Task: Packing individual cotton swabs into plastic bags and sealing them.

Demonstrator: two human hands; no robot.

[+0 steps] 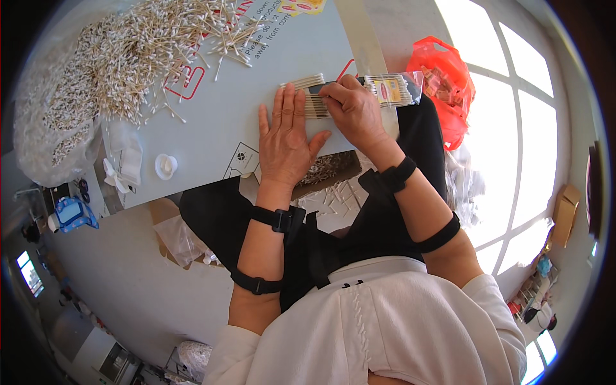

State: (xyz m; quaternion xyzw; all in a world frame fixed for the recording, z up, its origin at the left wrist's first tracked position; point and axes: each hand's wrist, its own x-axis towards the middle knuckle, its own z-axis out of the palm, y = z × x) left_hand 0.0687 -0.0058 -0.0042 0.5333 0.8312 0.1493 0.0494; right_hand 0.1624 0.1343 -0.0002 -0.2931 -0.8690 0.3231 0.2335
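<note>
My left hand (285, 138) lies flat with fingers stretched out, its fingertips at the left ends of a row of cotton swabs (316, 106). Beyond that row, a second small row of cotton swabs (303, 81) lies side by side. My right hand (358, 110) is closed, thumb and fingers curled together over the right end of the nearer row; what is in the fingers is hidden. Just to the right of it sits a flat pack of cotton swabs (405, 90) with a yellow and red label card (387, 91), its clear plastic wrapper reaching past the table edge.
A big heap of loose cotton swabs (138, 58) spills from a clear bag at the table's left. Near the front edge is a small white round cap (165, 167). A red plastic bag (449, 83) stands right of the table. An open box of swabs (327, 170) sits below the edge.
</note>
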